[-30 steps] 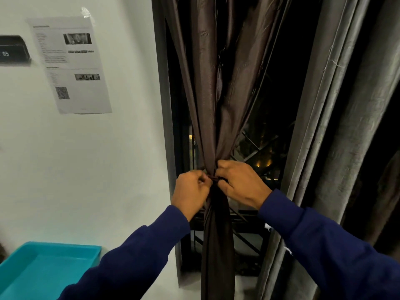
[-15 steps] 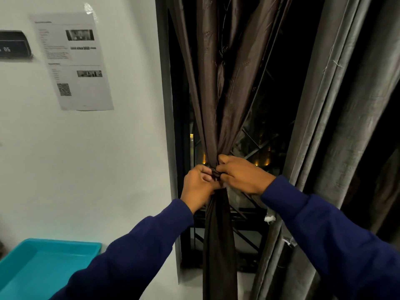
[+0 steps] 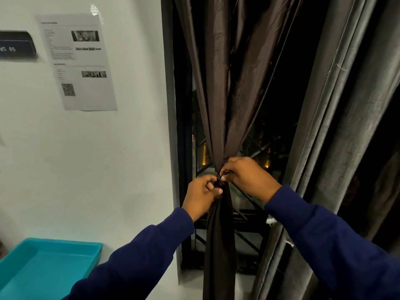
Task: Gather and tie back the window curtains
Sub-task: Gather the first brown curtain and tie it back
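Teal tray (image 3: 49, 263) at lower left, a printed sheet (image 3: 78, 61) taped on the wall at upper left; neither matters here. In the centre of the frame the brown curtain (image 3: 223, 94) is bunched to a narrow waist, with a grey curtain (image 3: 346, 105) hanging loose at right. To finish well, I judge the tie (image 3: 219, 180) should be cinched snug at the waist, with both ends pulled evenly so the folds do not slip. The left hand (image 3: 201, 197) has its fingers curled, pinching the tie just below the waist. The right hand (image 3: 249, 177) likewise pinches it from the other side, fingertips nearly meeting the left's.
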